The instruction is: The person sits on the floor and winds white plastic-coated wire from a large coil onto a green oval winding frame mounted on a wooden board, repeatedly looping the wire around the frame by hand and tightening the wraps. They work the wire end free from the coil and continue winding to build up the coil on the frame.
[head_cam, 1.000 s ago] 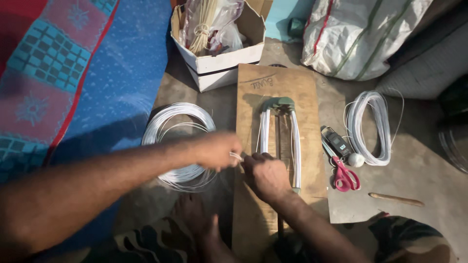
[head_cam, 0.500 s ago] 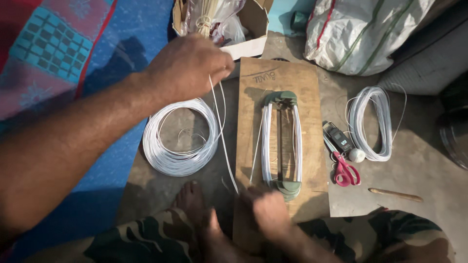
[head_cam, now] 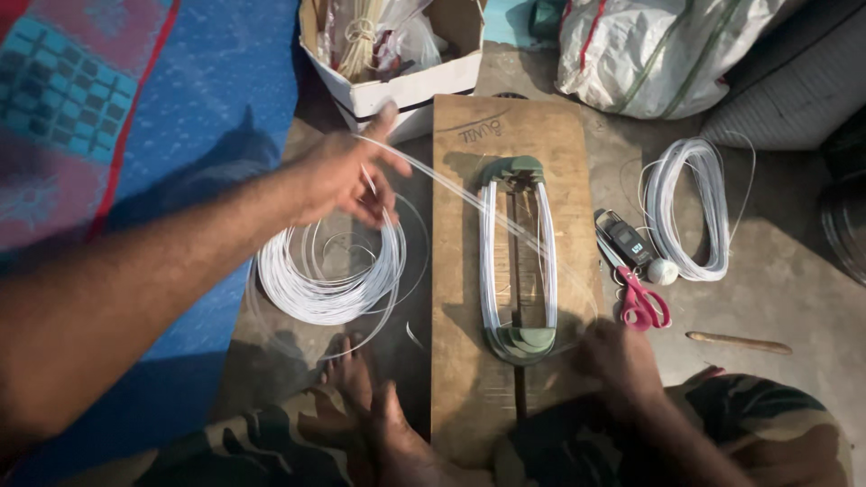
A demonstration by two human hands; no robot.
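Now the white string (head_cam: 451, 185) has been pulled up and away from the coil (head_cam: 329, 271) by the left hand (head_cam: 347, 176), pinched tight in its fingers, while the right hand (head_cam: 618, 361) is kept closed by the winding frame (head_cam: 519, 261) on the board (head_cam: 460, 397), so more string is freed for winding.

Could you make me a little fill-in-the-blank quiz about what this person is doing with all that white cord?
1. The left hand pulls a strand up from the ____ coil of cord on the floor.
2. Cord is wound around a green frame on a ____ board.
3. The scissors have ____ handles.
4. The right hand rests near the frame's ____ end.

Missing words: white; wooden; pink; lower
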